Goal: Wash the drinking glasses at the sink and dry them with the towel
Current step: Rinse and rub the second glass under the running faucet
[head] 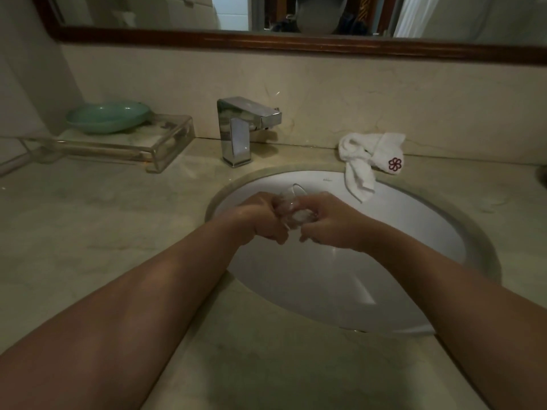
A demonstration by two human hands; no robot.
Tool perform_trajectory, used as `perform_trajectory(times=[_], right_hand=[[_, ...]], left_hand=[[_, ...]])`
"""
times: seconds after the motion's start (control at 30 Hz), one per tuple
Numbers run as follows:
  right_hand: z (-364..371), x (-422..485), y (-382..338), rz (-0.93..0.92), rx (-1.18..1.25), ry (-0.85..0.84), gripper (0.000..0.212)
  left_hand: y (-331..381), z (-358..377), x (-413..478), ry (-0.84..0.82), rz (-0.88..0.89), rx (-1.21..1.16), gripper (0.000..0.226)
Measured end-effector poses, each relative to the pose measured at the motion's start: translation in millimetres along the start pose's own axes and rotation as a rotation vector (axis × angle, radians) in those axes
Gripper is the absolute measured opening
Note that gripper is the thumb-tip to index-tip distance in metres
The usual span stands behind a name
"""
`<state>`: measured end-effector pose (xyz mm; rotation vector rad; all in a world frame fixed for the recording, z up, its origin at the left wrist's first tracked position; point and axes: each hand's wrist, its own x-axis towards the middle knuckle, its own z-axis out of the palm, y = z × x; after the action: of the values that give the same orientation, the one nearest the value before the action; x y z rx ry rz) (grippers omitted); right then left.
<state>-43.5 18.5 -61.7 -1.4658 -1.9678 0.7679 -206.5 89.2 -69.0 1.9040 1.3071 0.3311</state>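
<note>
Clear glass showed between both hands: one drinking glass [293,208] was held over the sink [384,220], with the left hand [260,220] and the right hand [328,223] each curled closely round it. This looked like the washing step, by rubbing, as no water showed at the faucet [245,128] behind the sink. Next would likely come a rinse, then a reach for the towel [370,161] draped over the sink's far right rim, calling for a firm hold on slippery glass.
</note>
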Motion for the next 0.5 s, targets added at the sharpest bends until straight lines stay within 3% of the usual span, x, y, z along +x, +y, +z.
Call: perform_trajectory(times=[0.1,0.17,0.3,0.4,0.5], right_hand=[[3.0,6.6,0.6,-0.189,-0.313,0.058,0.038],[2.7,5.7,-1.0,-0.186,-0.397,0.056,0.029],[1.5,-1.9,-3.7,-0.03,0.085,0.008,0.033],[0.4,0.8,1.1,-0.053,0.07,0.114,0.04],[1.2,3.7,1.7,0.016,-0.003,0.032,0.028]], left_hand=[[0.6,-1.6,-2.2,-0.024,-0.009,-0.05,0.041],[1.1,-2.6,-3.2,-0.043,-0.008,-0.019,0.045],[1.2,-0.7,-3.2,-0.07,-0.016,0.005,0.034],[-2.1,0.6,0.8,-0.01,-0.025,-0.067,0.038],[-3.5,-0.4,2.0,-0.037,-0.037,-0.033,0.035]])
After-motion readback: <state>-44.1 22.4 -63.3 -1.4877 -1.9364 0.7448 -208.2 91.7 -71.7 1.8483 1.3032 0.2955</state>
